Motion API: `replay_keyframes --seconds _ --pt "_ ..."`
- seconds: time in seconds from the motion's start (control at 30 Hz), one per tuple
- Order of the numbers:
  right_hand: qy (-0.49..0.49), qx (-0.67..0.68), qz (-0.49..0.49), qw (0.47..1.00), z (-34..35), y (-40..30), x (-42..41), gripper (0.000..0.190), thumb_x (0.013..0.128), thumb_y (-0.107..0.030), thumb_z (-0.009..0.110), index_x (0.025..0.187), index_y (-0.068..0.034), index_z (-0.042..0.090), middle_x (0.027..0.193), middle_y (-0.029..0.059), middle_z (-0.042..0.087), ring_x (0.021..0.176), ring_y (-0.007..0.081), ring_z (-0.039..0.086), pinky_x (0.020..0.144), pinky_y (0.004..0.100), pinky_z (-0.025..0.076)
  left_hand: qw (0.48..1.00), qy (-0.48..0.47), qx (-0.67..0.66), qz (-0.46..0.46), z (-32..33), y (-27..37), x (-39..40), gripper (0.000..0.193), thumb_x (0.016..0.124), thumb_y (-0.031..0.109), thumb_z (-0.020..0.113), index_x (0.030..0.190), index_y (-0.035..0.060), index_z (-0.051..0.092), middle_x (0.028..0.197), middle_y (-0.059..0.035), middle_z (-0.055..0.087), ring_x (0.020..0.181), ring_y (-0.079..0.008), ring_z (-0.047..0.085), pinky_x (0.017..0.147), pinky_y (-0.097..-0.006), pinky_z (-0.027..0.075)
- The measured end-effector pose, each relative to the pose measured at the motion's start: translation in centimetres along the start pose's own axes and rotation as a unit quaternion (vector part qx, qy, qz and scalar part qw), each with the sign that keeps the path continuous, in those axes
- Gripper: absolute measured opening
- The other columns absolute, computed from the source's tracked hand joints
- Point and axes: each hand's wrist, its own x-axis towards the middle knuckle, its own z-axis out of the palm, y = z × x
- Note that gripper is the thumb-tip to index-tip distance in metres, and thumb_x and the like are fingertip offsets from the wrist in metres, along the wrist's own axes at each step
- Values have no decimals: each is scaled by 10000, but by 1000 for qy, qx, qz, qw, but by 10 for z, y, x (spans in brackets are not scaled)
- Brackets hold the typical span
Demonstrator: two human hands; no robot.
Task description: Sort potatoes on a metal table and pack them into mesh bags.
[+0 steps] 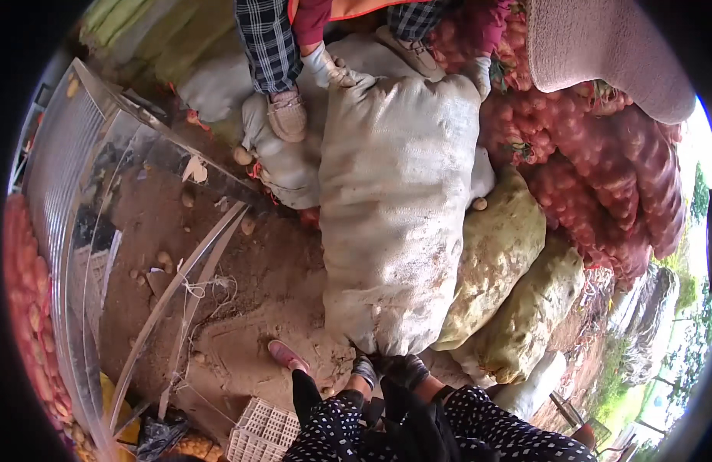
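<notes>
A large, full white woven sack (396, 213) lies lengthwise before me. At its near end my left hand (364, 369) and my right hand (406, 369), both in dark gloves, grip the bunched fabric; the fingers are partly hidden beneath the end. Another person (275, 46) stands at the far end, on other sacks, in plaid trousers. That person's light-gloved hands (332, 69) hold the two far corners of the same sack.
Yellowish sacks (494, 248) lie to the right, beside red mesh bags of onions (598, 167). Left stand clear sheeting and bent strips (177, 289) with string. A white plastic crate (263, 430) sits near my feet. Loose potatoes (165, 260) dot the dirt floor.
</notes>
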Motion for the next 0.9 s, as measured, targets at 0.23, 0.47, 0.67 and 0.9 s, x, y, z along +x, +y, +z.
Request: replay_keyframes --seconds 0.23,0.47,0.67,0.9 --pt "-27 -137 92 986 -28 -28 -14 120 854 -128 494 892 -88 602 832 -17 628 750 128 575 701 281 467 994 106 -22 1 0 -20 19 838 717 731 515 1225 64 514 1142 -175 584 924 -366 593 756 -544 518" --pt "-38 292 160 942 7 48 -11 258 900 -128 394 1083 -4 527 876 50 559 792 168 500 713 267 433 999 -1 -10 -39 -7 -7 29 885 692 801 435 1153 55 551 993 -199 622 777 -394 617 643 -542 543" --pt "-17 266 191 945 -7 21 -17 262 870 -2 503 1117 58 566 978 95 628 834 140 569 730 255 470 998 -12 -52 -31 -10 -13 34 859 726 765 435 1172 37 525 992 -197 621 778 -391 617 673 -533 541" --pt "18 759 237 606 -15 -2 -11 267 866 34 486 1118 101 544 951 104 633 777 141 569 693 242 476 997 -26 -65 -38 -13 -13 33 837 742 746 436 1186 41 514 998 -192 620 789 -390 616 688 -532 538"
